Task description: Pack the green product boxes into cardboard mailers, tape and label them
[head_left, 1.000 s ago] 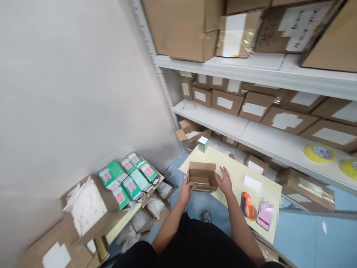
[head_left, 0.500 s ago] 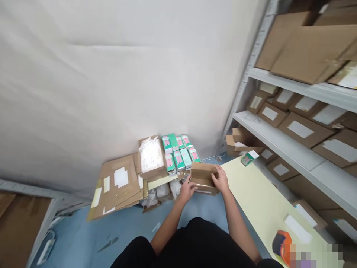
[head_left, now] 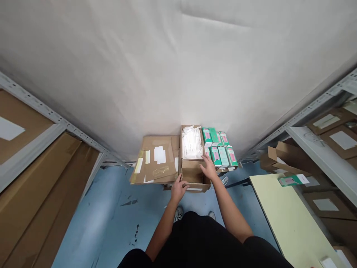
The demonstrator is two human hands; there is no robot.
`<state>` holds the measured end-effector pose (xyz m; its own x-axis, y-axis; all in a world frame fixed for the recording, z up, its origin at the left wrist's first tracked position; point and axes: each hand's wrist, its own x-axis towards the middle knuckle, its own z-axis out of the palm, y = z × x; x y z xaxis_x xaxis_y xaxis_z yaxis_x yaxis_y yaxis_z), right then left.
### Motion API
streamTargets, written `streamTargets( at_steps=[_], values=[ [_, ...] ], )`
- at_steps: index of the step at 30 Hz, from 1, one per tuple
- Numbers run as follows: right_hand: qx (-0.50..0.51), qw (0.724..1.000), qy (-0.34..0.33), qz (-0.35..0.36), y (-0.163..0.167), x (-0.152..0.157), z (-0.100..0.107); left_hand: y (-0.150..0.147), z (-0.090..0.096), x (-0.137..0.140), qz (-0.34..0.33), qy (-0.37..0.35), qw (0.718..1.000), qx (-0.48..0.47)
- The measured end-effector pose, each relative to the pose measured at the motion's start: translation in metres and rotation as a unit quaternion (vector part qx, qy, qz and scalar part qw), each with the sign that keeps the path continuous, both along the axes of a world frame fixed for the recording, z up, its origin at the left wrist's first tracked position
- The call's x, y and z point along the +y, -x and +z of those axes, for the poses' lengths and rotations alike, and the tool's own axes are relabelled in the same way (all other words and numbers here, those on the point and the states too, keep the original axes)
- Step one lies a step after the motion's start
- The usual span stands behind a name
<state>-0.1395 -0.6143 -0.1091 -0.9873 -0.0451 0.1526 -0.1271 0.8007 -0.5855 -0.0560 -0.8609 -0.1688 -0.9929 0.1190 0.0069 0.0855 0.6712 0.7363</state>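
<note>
Small cardboard box (head_left: 192,174), one: lying open between the two hands, in front of the person's body and just on the near side of a carton of white packets (head_left: 192,143). Left hand (head_left: 178,189): thumb and fingers are pinching the box's near left corner. Right hand (head_left: 208,169): fingers are slightly parted and, with the thumb, gripping the right side wall. Green boxes (head_left: 222,155), several: standing in rows to the carton's right. Flattened cardboard (head_left: 152,175), labelled: lying to its left. Yellow table (head_left: 281,212), right: bearing a single green carton (head_left: 290,181).
</note>
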Motion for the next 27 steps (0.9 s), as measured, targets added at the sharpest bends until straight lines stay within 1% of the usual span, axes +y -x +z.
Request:
streamTargets(
  at_steps=[2,4,8,10,14,17,20,23,27],
  values=[
    [-0.020,1.000,-0.016,0.010,0.022,-0.017,-0.001,0.001,-0.003,-0.015,0.027,-0.002,1.000,-0.005],
    [-0.044,0.998,-0.036,0.022,0.046,-0.027,-0.002,0.003,-0.006,-0.022,0.047,-0.004,0.999,-0.008],
    [-0.121,0.988,-0.088,0.031,0.097,-0.036,-0.008,0.008,-0.010,-0.023,0.062,-0.012,0.998,-0.018],
    [-0.179,0.975,-0.120,0.046,0.122,-0.039,-0.015,0.012,-0.011,-0.022,0.059,-0.020,0.998,-0.024],
    [-0.274,0.940,-0.169,0.114,0.158,-0.050,-0.035,0.023,-0.009,-0.023,0.060,-0.026,0.997,-0.038],
    [-0.301,0.927,-0.170,0.146,0.167,-0.059,-0.049,0.030,-0.006,-0.026,0.063,-0.021,0.997,-0.045],
    [-0.292,0.931,-0.167,0.141,0.165,-0.064,-0.054,0.033,-0.001,-0.026,0.062,-0.019,0.997,-0.050],
    [-0.263,0.944,-0.160,0.117,0.161,-0.061,-0.050,0.033,0.000,-0.024,0.055,-0.017,0.997,-0.057],
    [-0.216,0.961,-0.153,0.082,0.157,-0.054,-0.038,0.034,0.000,-0.020,0.051,-0.006,0.997,-0.061]
  ],
)
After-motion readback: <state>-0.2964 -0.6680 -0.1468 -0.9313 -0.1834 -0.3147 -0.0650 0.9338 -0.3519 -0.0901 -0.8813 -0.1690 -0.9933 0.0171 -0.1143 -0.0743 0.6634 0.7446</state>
